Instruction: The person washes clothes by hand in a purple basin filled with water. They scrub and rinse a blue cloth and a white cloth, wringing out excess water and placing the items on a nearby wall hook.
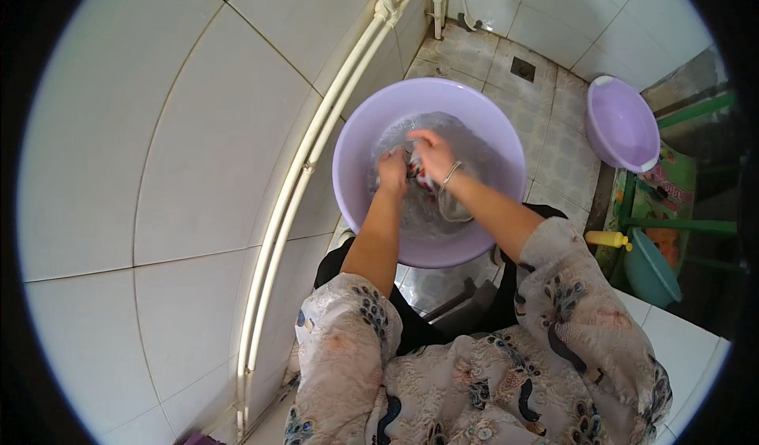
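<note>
A large lilac basin [353,200] stands on the floor between my legs, holding cloudy, sudsy water. Down inside it, both of my hands grip one wet, greyish-white garment [456,208] with red and dark patches. The fingers of my left hand [391,170] are closed on its bunched part. Close beside it on the right, my right hand [432,157] is curled over the same bunch, a silvery bangle [451,175] on its wrist. Part of the garment trails toward the basin's near right side; the rest is under water or hidden by my hands.
Pale pipes [304,168] run along the tiled wall at my left. A smaller lilac basin [624,125] rests at the right by a green rack [696,225]. Lower there are a yellow bottle [606,239] and a teal basin [650,267]. A floor drain [522,69] lies behind.
</note>
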Motion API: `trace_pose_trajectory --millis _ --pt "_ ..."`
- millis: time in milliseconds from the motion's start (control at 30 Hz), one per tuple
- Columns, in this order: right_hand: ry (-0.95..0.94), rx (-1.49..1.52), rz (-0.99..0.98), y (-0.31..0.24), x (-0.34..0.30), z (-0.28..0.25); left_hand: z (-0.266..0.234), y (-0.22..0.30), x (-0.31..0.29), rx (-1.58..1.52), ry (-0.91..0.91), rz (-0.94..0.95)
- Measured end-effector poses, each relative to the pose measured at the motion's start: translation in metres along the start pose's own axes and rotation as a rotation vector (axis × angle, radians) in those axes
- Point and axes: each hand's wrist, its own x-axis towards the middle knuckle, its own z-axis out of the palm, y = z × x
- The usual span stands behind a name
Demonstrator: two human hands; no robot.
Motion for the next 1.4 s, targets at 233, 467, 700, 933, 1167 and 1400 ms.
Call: trace_pose_trajectory --millis 233,467,700,933,1167,1400 --pt "0.056 -0.789 -0.238 -0.024 -0.002 -0.032 0.051 0.055 -0.092 0.062 -0.265 -0.256" --pt "-0.030 -0.837 -0.612 -0.026 -0.022 -0.002 0.008 0.021 -0.022 -0.228 -0.388 -0.208" --pt "0.221 -0.331 -0.048 0.034 0.063 -0.055 0.026 0.048 -0.043 -0.175 -0.317 -0.153" --pt "-0.118 -0.705 0.156 0.063 0.055 -0.054 -0.031 -0.028 0.041 0.830 -0.004 0.322" --pt "0.019 -0.241 -0.198 -0.001 -0.001 -0.001 0.013 0.012 0.005 -0.083 -0.098 0.012" --pt "0.083 -0.769 -0.304 -0.022 0.010 -0.036 0.057 0.046 -0.066 -0.139 -0.229 -0.294"
